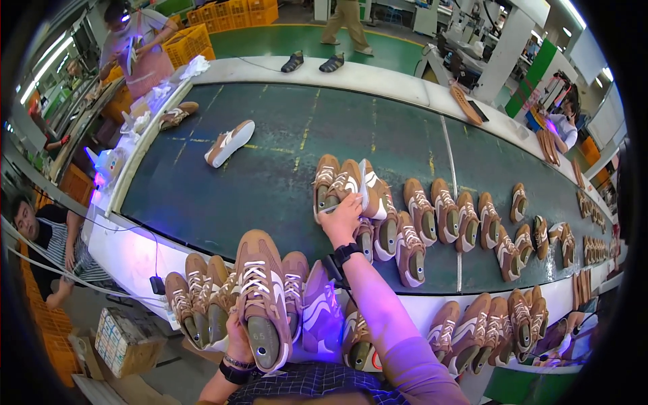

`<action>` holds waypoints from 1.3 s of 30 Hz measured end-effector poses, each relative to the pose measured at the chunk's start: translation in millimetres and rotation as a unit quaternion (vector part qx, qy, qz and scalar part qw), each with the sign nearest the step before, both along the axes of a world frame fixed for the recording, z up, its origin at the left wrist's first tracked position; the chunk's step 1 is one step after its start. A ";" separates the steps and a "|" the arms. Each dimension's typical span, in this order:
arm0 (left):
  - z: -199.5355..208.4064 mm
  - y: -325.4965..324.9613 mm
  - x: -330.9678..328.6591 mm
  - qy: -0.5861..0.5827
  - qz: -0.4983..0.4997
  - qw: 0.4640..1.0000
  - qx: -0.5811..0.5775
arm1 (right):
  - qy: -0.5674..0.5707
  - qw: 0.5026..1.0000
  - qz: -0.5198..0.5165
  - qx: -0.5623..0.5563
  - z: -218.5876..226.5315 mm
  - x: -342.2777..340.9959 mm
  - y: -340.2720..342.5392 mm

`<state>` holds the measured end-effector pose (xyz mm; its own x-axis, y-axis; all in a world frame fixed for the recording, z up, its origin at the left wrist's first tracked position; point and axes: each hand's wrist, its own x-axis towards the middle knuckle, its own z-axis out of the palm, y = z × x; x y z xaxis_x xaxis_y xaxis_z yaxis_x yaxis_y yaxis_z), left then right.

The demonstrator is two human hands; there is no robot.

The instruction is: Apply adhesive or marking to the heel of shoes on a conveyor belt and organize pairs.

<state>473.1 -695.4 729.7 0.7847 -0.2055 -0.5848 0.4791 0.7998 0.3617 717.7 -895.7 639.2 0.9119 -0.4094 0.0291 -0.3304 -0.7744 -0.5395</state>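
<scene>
Close to me, my left hand is wrapped round the side of a tan sneaker with white laces and a grey-green shoe last inside, toe pointing away. My right hand reaches out over the dark green conveyor belt and closes on the heel end of another tan sneaker. Its fingertips are partly hidden among the neighbouring shoes. Against it on the left stands a similar sneaker; on the right, one leans on its side with its pale sole showing.
More tan sneakers stand along the belt to the right. Others crowd the white near ledge, left and right of me. One sneaker lies tipped far left on the belt. Dark shoes sit on the far ledge. Other people work around.
</scene>
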 end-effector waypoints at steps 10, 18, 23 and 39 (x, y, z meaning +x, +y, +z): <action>0.0 -5.1 3.2 -0.001 0.007 1.000 0.016 | -0.006 0.976 0.116 0.186 -0.8 -68.0 -31.2; 5.6 -3.6 2.8 -0.001 0.003 0.999 0.039 | -0.239 0.965 0.085 0.069 16.9 -54.5 -48.7; -0.5 0.4 -1.0 0.027 0.005 1.000 0.005 | -0.247 0.964 0.036 0.093 24.9 -32.4 -74.4; 6.7 -7.4 3.1 -0.004 -0.002 1.000 0.027 | -0.025 0.983 0.153 0.098 9.4 -80.7 -31.8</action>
<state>476.1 -702.8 736.4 0.7881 -0.1776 -0.5894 0.4797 0.7771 0.4074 637.0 -927.5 648.6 0.9927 -0.1179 0.0253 -0.0669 -0.7134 -0.6976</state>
